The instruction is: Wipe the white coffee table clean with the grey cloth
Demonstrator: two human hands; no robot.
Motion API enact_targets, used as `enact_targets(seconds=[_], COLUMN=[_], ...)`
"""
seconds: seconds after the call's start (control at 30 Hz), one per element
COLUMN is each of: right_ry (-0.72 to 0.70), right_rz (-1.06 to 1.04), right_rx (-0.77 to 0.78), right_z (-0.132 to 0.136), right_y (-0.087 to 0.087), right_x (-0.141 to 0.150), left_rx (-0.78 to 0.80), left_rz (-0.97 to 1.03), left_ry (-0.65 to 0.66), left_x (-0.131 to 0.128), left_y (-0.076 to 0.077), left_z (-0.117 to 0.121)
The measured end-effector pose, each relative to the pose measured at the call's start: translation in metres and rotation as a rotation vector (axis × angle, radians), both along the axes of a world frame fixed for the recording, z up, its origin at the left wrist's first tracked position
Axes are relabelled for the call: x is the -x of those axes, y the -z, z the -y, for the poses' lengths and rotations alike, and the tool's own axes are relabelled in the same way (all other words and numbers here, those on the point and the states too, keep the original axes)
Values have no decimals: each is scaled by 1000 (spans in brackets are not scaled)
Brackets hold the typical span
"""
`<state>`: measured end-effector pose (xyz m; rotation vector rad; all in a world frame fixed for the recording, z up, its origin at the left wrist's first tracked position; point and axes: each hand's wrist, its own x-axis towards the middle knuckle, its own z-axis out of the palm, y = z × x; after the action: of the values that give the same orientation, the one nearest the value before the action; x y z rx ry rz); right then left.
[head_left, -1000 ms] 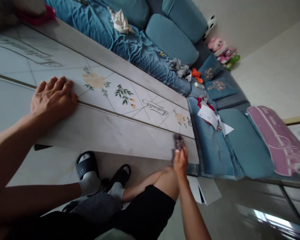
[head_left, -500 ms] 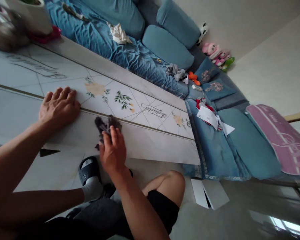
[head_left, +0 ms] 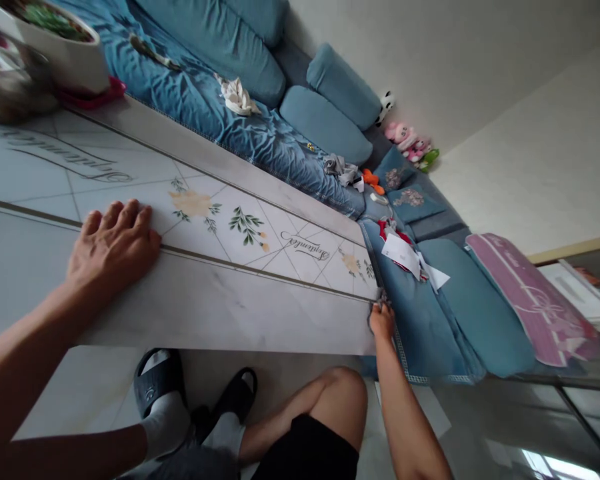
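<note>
My left hand lies flat on a long white panel printed with tile lines, flowers, leaves and script, its fingers spread. My right hand is at the panel's far corner, next to the blue sofa edge. Its fingers close on a small dark cloth, which is mostly hidden, with only a scrap showing at the fingertips.
A blue sofa runs along the panel, with papers, a white crumpled cloth and plush toys on or beyond it. A white planter stands at the top left. My slippered feet rest on the floor below.
My right hand has swept with the cloth from the panel's middle back to its far corner. My left hand stays flat in place, and the view has shifted slightly.
</note>
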<state>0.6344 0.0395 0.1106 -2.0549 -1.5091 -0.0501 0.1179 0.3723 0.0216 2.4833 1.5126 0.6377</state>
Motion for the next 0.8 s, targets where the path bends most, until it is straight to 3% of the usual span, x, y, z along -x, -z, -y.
enact_targets(seconds=[0.07, 0.13, 0.2, 0.27, 0.37, 0.43, 0.5, 0.6, 0.7, 0.8], right_ry=[2, 9, 0, -72, -304, -423, -435, -232, -28, -18], right_rz=[-9, -11, -15, -10, 71, 136, 148, 104, 112, 137], right_rx=[23, 46, 72, 96, 113, 107, 62, -124, -265, -324], right_z=[-59, -127, -191, -244, -293, -300, -285, -222, -140, -85], right_y=[-5, 6, 28, 56, 88, 98, 99, 82, 41, -5], right_x=[18, 57, 122, 206, 320, 348, 319, 197, 68, 4], left_rx=[8, 13, 1, -6, 15, 37, 55, 71, 55, 12], left_rz=[-4, -19, -42, -72, -97, -91, -89, -96, -92, -92], left_ry=[-7, -23, -34, -34, -45, -62, -75, -84, -93, -98], left_x=[-1, -1, 0, 1, 3, 4, 5, 3, 0, -3], left_y=[-2, -2, -1, 0, -1, -2, -2, -1, 4, 9], left_z=[1, 0, -1, -2, -4, -4, -4, -2, -1, -1])
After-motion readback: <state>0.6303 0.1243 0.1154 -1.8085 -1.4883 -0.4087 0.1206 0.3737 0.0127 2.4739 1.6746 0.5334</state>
